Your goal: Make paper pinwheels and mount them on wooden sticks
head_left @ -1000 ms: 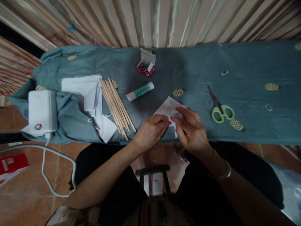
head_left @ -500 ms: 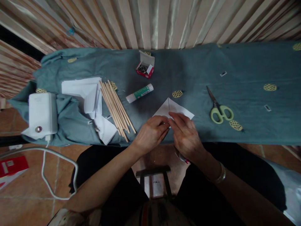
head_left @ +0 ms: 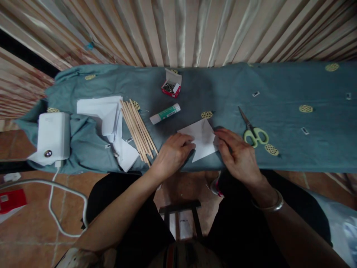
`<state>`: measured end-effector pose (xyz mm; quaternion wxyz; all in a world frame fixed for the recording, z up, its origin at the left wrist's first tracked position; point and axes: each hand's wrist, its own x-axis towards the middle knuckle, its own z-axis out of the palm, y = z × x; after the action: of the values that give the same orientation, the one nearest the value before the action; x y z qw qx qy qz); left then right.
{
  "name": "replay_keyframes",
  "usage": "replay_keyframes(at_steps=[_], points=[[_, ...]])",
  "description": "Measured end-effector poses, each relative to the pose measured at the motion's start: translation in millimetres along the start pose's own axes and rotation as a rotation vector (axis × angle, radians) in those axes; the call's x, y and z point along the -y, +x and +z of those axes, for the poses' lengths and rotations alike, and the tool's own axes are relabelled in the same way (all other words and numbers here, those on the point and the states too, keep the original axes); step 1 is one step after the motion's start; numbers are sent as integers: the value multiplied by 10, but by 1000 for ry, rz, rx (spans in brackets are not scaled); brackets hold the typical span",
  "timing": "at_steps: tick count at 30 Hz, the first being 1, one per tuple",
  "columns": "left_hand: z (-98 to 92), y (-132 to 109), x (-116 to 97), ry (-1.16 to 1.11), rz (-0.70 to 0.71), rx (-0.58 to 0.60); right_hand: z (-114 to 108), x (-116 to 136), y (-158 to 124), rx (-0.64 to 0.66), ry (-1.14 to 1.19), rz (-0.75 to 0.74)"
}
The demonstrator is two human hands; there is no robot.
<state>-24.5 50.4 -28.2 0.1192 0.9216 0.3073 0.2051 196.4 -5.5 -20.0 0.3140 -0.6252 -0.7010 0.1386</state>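
- Squarely between both hands, a folded white paper (head_left: 202,138) lies on the blue cloth (head_left: 292,141).
- The left hand (head_left: 170,155) rests its fingers, held together, flat on the paper's left edge.
- The right hand (head_left: 240,157) touches the paper's right corner with loosely stretched fingertips, pinching nothing.
- Scissors (head_left: 254,133) lie just beyond the right hand; sticks (head_left: 138,126) and a glue stick (head_left: 165,113) lie beyond the left.

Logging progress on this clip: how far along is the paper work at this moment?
Done: the white paper already shows creases and lies as a pointed shape on the cloth. In hand: the left hand and right hand press its two sides. Seemingly left: the glue stick, wooden sticks, red box and scissors lie untouched.
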Motion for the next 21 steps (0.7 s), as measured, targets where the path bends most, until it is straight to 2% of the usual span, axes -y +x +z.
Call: replay_keyframes(at_steps=[4,8,14,21], points=[[-99,3,94,57,-19,-5,-67,39,-63,53,111,92],[-104,-22,1,-12,-8,-8,-77,46,-95,77,146,111],[1,-66,-169,-91,43,118,-43,43,-84,87,26,-69],[41,-74,-183,-11,73,32,-17,-3,-108,153,-54,-144]])
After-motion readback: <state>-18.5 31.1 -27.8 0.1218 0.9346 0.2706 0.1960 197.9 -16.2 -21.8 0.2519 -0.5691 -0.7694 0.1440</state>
